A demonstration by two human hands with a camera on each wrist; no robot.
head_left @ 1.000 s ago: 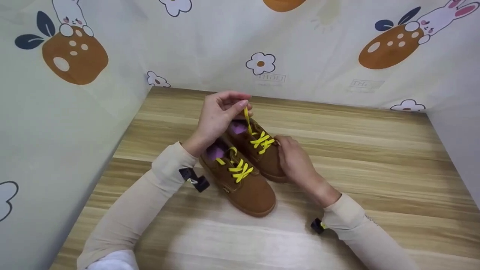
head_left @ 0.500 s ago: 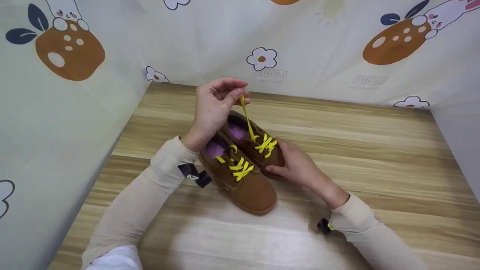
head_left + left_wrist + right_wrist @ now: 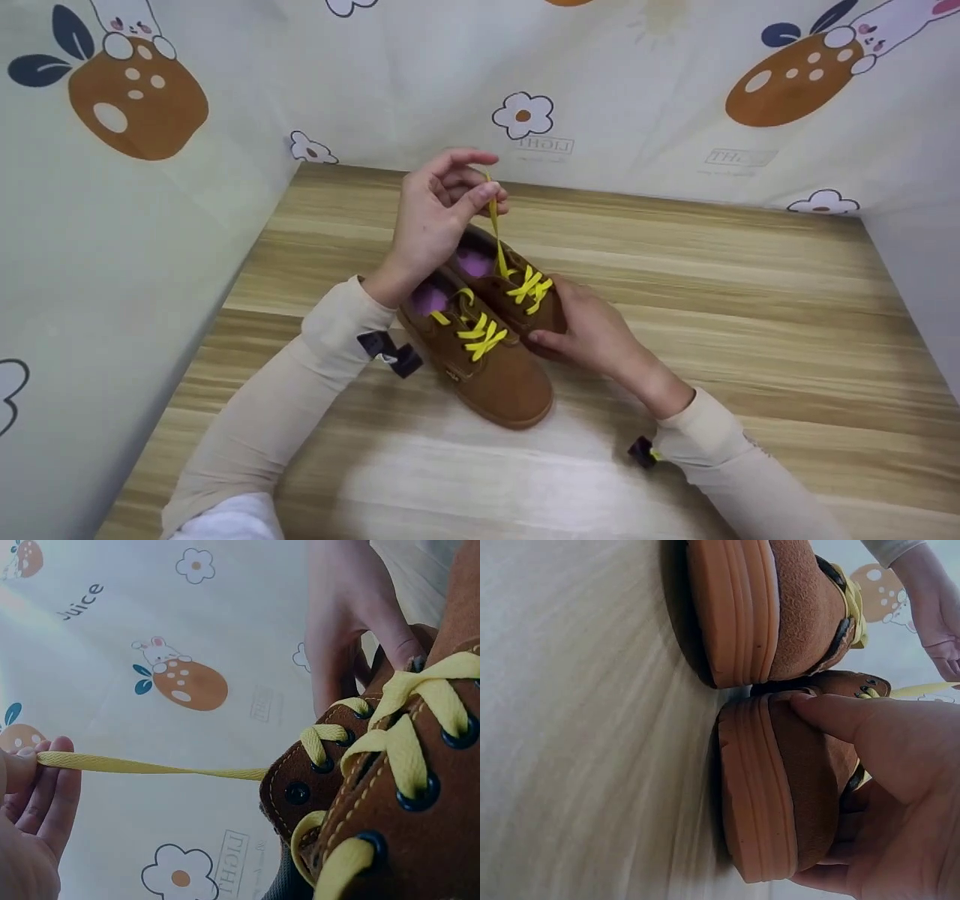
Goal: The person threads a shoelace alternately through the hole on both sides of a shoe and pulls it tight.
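Two brown shoes with yellow laces stand side by side on a wood-grain surface. My left hand (image 3: 439, 206) pinches one end of a yellow shoelace (image 3: 150, 767) between thumb and fingers, and the lace runs taut up from the far shoe (image 3: 510, 296). Around the toe of that same shoe my right hand (image 3: 907, 787) is curled, thumb on one side and fingers on the other. The near shoe (image 3: 502, 382) is touched by neither hand; its laces (image 3: 484, 335) are crossed over the tongue. Purple insoles show inside both shoes.
A pale curtain (image 3: 420, 82) with fruit, rabbit and flower prints hangs behind and to the left of the wood-grain surface (image 3: 712, 300). Small black cameras (image 3: 390, 354) sit on both wrists.
My left hand has risen, drawing more lace up from the far shoe, then shifted slightly right. The right hand's thumb has moved to the near side of that shoe's toe.
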